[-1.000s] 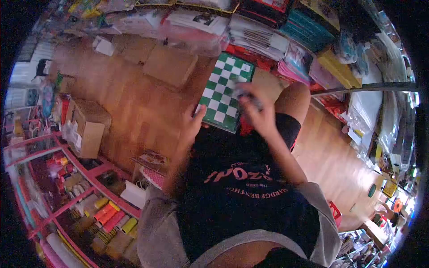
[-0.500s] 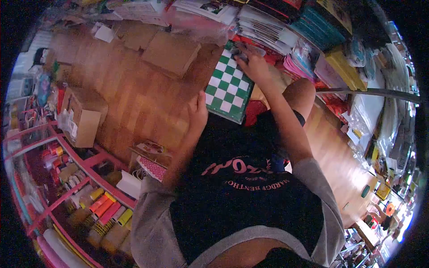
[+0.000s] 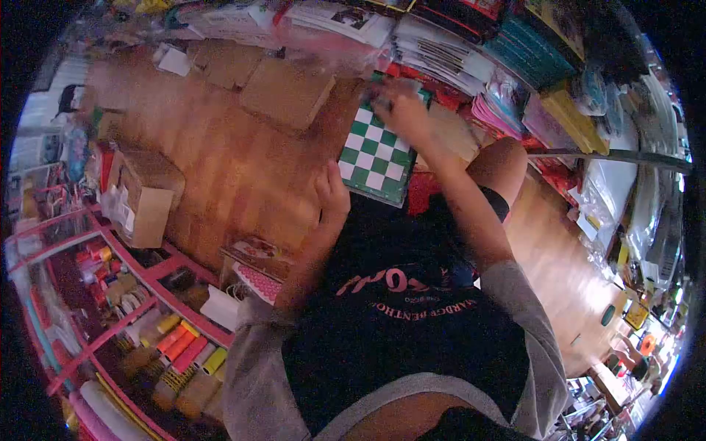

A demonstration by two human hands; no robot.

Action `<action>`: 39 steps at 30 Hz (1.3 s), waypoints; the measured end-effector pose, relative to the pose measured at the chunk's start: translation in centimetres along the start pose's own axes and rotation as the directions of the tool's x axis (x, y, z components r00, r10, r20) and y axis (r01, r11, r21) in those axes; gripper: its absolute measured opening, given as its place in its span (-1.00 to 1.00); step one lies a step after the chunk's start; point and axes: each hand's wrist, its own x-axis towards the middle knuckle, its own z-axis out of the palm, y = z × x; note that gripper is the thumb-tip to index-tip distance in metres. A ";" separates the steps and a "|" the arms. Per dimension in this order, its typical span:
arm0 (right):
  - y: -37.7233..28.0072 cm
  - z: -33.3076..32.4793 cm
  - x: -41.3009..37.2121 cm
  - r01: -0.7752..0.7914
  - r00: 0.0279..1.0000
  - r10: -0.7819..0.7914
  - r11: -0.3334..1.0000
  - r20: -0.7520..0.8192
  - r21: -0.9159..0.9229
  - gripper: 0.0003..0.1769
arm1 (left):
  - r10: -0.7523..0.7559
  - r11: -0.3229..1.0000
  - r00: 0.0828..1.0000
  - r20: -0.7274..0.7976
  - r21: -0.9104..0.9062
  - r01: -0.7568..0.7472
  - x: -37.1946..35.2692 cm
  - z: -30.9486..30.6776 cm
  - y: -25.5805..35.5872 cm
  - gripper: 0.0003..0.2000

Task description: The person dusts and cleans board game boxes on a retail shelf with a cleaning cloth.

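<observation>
A green-and-white chessboard [image 3: 373, 159] lies tilted in front of my lap, its near end by my shirt. My left hand [image 3: 332, 192] is closed at the board's left edge, thumb up and fingers curled beside it. Over the far part of the board is my right hand [image 3: 403, 110], smeared by motion. Its fingers are bent around something dark and greyish that I cannot make out. That hand and forearm hide the board's upper right squares.
Flattened cardboard [image 3: 287, 92] lies on the wooden floor ahead. A cardboard box [image 3: 151, 195] stands at left, above a pink-framed case [image 3: 158, 275] of colored rolls. Stacked paper goods [image 3: 441, 55] line the far side. A metal bar [image 3: 610, 156] juts in at right.
My right hand has moved slightly left and down over the chessboard, now more blurred. My left hand stays by the board's left edge. The whole view has shifted a little.
</observation>
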 end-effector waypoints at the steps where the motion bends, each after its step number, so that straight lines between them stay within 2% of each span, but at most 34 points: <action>1: 1.1 -0.3 0.5 -0.101 0.995 0.102 0.994 0.009 -0.042 -0.65 | 0.005 1.000 1.000 -0.009 0.021 -0.005 -0.5 0.1 2.3 -0.59; 2: 2.1 -0.5 0.7 -0.101 0.995 0.101 0.994 0.001 -0.042 -0.65 | 0.010 0.999 1.000 -0.019 0.041 -0.009 -0.8 0.3 3.6 -0.59; 3: 3.3 -0.4 0.6 -0.124 0.988 0.123 0.992 -0.098 -0.006 -0.63 | 0.015 0.999 1.000 -0.017 0.041 -0.015 -0.6 0.3 3.7 -0.59; 4: 4.3 -0.2 0.3 -0.143 0.970 0.146 0.989 -0.195 0.032 -0.61 | 0.130 0.991 0.991 -0.034 0.042 -0.128 -0.4 0.4 3.6 -0.64; 5: 5.2 0.1 -0.4 -0.143 0.969 0.146 0.989 -0.197 0.033 -0.61 | 0.240 0.970 0.969 -0.052 0.046 -0.238 -0.3 0.4 3.5 -0.67; 6: 5.7 0.1 -1.2 -0.176 0.950 0.223 0.961 -0.219 0.213 -0.59 | 0.240 0.970 0.969 -0.051 0.046 -0.238 -0.4 0.5 3.6 -0.67; 7: 6.1 0.2 -1.9 -0.200 0.927 0.302 0.900 -0.224 0.387 -0.58 | 0.135 0.990 0.989 -0.068 -0.028 -0.137 -0.7 0.5 3.8 -0.67; 8: 6.4 0.4 -2.7 -0.204 0.926 0.305 0.900 -0.222 0.384 -0.58 | 0.026 0.994 0.997 -0.075 -0.104 -0.033 -1.1 0.6 3.8 -0.67; 10: 5.0 0.1 -4.9 -0.351 0.848 0.522 0.685 -0.094 0.639 -0.56 | 0.041 0.987 0.997 -0.065 -0.154 -0.051 -0.2 0.5 -0.8 -0.66; 11: 3.6 -0.4 -5.8 -0.358 0.842 0.531 0.682 -0.095 0.638 -0.56 | 0.063 0.976 0.996 -0.058 -0.204 -0.074 0.1 0.4 -2.4 -0.65; 14: -1.5 -2.1 -7.9 -0.372 0.854 0.519 0.665 -0.042 0.648 -0.57 | -0.023 0.970 1.000 -0.015 -0.244 0.019 -0.8 0.3 2.2 -0.63; 15: -2.9 -2.4 -8.8 -0.319 0.898 0.416 0.838 -0.140 0.442 -0.56 | -0.022 0.971 1.000 -0.007 -0.238 0.020 -0.8 0.4 2.5 -0.63; 16: -4.0 -2.9 -9.2 -0.247 0.935 0.288 0.948 -0.206 0.201 -0.54 | -0.039 0.967 0.999 -0.013 -0.252 0.035 -0.8 0.5 2.7 -0.61; 17: -5.0 -3.7 -9.2 -0.251 0.933 0.293 0.946 -0.209 0.204 -0.54 | -0.057 0.963 0.998 -0.021 -0.265 0.049 -0.8 0.4 2.7 -0.60; 18: -6.0 -4.6 -9.0 -0.178 0.959 0.216 0.962 -0.184 0.206 -0.54 | -0.055 0.964 0.998 -0.016 -0.260 0.049 -0.8 0.3 2.7 -0.60; 20: -6.8 -4.5 -8.4 -0.050 0.985 0.090 0.968 -0.151 0.248 -0.48 | -0.009 0.997 0.999 -0.046 -0.082 0.006 -0.7 0.1 2.7 -0.60; 21: -6.9 -4.2 -7.8 -0.054 0.983 0.095 0.967 -0.155 0.248 -0.48 | -0.007 0.997 0.999 -0.040 -0.079 0.004 -0.9 0.1 3.3 -0.60; 23: -6.7 -3.7 -6.9 0.097 0.995 -0.097 0.995 0.002 -0.036 -0.48 | -0.026 0.996 0.999 -0.046 -0.088 0.022 -1.3 0.5 5.3 -0.60; 24: -6.8 -4.0 -6.7 0.144 0.989 -0.140 0.982 0.042 -0.121 -0.43 | -0.020 0.996 0.999 -0.041 -0.087 0.016 -1.5 0.6 5.7 -0.60; 25: -6.5 -4.6 -6.5 0.145 0.989 -0.142 0.982 0.033 -0.123 -0.43 | -0.017 0.998 0.998 -0.058 -0.065 0.013 -1.5 0.7 6.1 -0.60; 27: -5.8 -7.4 -6.0 0.150 0.989 -0.150 0.988 -0.010 -0.032 -0.47 | -0.013 0.999 0.996 -0.086 -0.038 0.010 -1.1 0.5 4.3 -0.61; 28: -4.6 -9.3 -6.1 0.009 1.000 -0.007 0.997 -0.023 0.078 -0.57 | -0.003 0.996 0.998 -0.068 -0.091 -0.003 -0.6 0.2 0.6 -0.61; 29: -1.9 -10.3 -6.3 0.151 0.938 -0.131 0.988 -0.321 0.036 -0.61 | 0.009 0.989 0.999 -0.047 -0.147 -0.015 -0.5 -0.1 -1.5 -0.61; 30: -1.4 -12.2 -7.4 -0.325 0.871 0.404 0.901 -0.279 0.288 -0.71 | 0.008 0.989 0.999 -0.047 -0.145 -0.015 -0.6 0.0 -0.3 -0.61; 31: 1.3 -12.5 -8.7 -0.377 0.730 0.494 0.867 -0.472 0.324 -0.74 | -0.004 0.992 0.997 -0.072 -0.122 -0.005 -0.8 0.3 2.1 -0.62; 32: 6.7 -12.2 -11.4 -0.336 0.656 0.468 0.884 -0.592 0.326 -0.75 | -0.016 0.995 0.995 -0.097 -0.103 0.006 -1.0 0.6 3.8 -0.62; 33: 11.3 -12.0 -14.7 -0.494 0.579 0.609 0.791 -0.543 0.361 -0.76 | -0.015 0.994 0.995 -0.099 -0.110 0.004 -1.0 0.8 4.3 -0.62; 34: 15.3 -10.6 -18.1 -0.506 0.542 0.520 0.829 -0.660 0.237 -0.79 | -0.037 0.997 0.990 -0.138 -0.068 0.028 -1.1 0.9 4.7 -0.62; 35: 19.6 -8.4 -22.7 -0.653 0.444 0.759 0.638 -0.477 0.408 -0.68 | -0.056 0.998 0.983 -0.177 -0.027 0.053 -1.2 1.0 4.8 -0.62; 39: 20.5 -9.4 -23.5 -0.623 0.476 0.735 0.670 -0.484 0.405 -0.68 | 0.040 0.998 0.988 -0.150 -0.037 -0.046 -0.7 0.6 3.7 -0.64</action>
